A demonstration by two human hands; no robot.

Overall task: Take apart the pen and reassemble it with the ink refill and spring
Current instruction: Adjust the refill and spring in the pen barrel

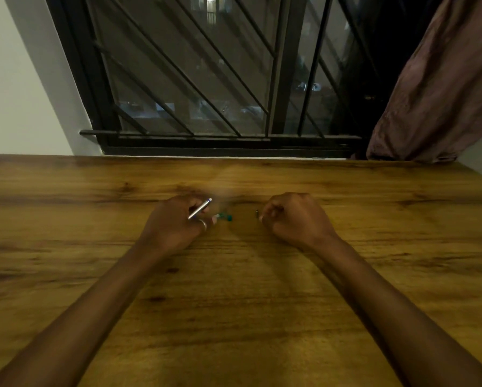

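My left hand [175, 223] grips a slim silver pen barrel [200, 208], which slants up to the right out of the curled fingers. Beside that hand's fingertips a small teal pen part [225, 217] lies on the wooden table [240, 289]. My right hand [293, 216] rests on the table with its fingers curled. A small dark piece [257, 213] shows at its fingertips; whether the fingers pinch it I cannot tell. No refill or spring is clearly visible.
A barred window [206, 79] stands behind the table's far edge. A brown curtain [435, 88] hangs at the back right and a white wall [16, 79] is at the left. Both forearms lie over the near table.
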